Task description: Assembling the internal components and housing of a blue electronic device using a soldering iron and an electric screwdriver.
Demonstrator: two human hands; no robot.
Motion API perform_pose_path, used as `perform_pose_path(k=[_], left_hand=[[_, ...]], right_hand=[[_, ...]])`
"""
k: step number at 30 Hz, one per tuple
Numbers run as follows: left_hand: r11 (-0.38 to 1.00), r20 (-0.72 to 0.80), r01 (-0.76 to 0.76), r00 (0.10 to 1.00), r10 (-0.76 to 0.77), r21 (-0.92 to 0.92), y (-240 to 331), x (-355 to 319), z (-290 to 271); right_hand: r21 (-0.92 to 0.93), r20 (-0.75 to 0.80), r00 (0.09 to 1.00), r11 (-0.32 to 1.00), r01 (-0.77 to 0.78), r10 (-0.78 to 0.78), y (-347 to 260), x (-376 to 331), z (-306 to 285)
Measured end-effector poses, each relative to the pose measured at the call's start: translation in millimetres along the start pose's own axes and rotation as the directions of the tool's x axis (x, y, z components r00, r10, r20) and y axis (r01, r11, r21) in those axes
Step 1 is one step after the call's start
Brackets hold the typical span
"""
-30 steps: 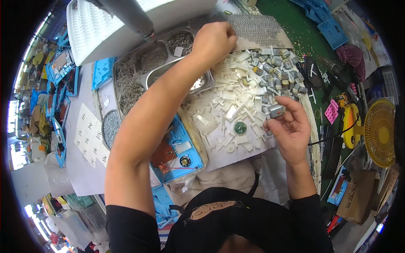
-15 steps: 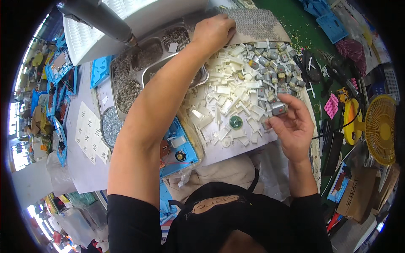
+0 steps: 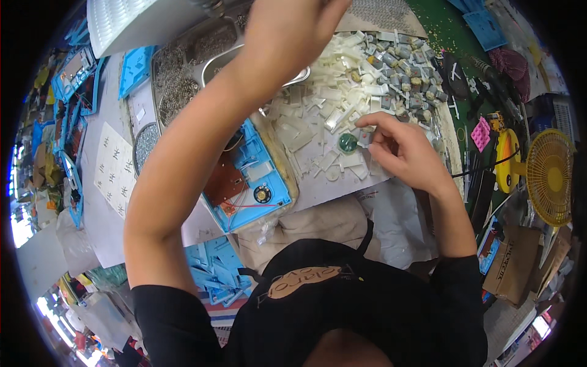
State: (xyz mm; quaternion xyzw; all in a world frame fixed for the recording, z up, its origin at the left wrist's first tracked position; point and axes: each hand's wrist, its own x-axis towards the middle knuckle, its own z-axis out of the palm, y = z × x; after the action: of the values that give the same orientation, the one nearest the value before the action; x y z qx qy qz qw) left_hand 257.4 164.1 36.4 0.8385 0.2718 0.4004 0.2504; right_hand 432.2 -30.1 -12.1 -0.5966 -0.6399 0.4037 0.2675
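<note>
My left hand [image 3: 290, 30] is stretched over the metal tray at the top of the view, its fingers partly cut off by the edge, so I cannot tell what they hold. Low over the near right of the parts pile hovers my right hand [image 3: 406, 150], thumb and forefinger curved and apart with nothing seen between them. Beside those fingertips is a small round green dish [image 3: 348, 143]. White plastic parts [image 3: 336, 101] lie heaped between the hands, and small silver motors [image 3: 403, 70] are piled at the far right.
A compartmented metal tray [image 3: 156, 58] holds small metal pieces. A blue plastic casing [image 3: 275, 189] with a speaker [image 3: 262, 194] lies nearer me. A marked paper sheet [image 3: 113, 171] is at left, a yellow fan [image 3: 550, 177] at right. A tool tip [image 3: 214, 7] hangs above the tray.
My left hand has moved up and left from the patterned sheet. The right hand has come down and left to the green dish; the motor it held no longer shows in it. The view has shifted.
</note>
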Motion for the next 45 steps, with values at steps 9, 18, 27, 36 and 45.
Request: perform_pose_path(k=[9,18,27,36,45], left_hand=[[0.585,0.297,0.685,0.722,-0.625,-0.434,62,-201,-88],[0.745,0.125,0.584,0.806,-0.578,-0.323,74,-245,-56],[0.648,0.129,0.604,0.770,-0.625,-0.464,72,-248,-49],[0.621,0.141,0.599,0.767,-0.626,-0.506,68,-253,-51],[0.966,-0.161,0.240,0.954,-0.253,-0.092,58,-257,-52]], right_hand=[[-0.244,0.237,0.970,0.964,0.105,-0.046,11,28,-3],[-0.276,0.142,0.990,0.959,0.066,-0.028,-13,25,6],[0.681,0.427,0.904,0.668,-0.300,-0.029,-53,19,83],[0.639,0.454,0.891,0.692,-0.336,0.013,-60,28,90],[0.085,0.160,0.881,0.895,0.437,-0.445,-71,37,88]])
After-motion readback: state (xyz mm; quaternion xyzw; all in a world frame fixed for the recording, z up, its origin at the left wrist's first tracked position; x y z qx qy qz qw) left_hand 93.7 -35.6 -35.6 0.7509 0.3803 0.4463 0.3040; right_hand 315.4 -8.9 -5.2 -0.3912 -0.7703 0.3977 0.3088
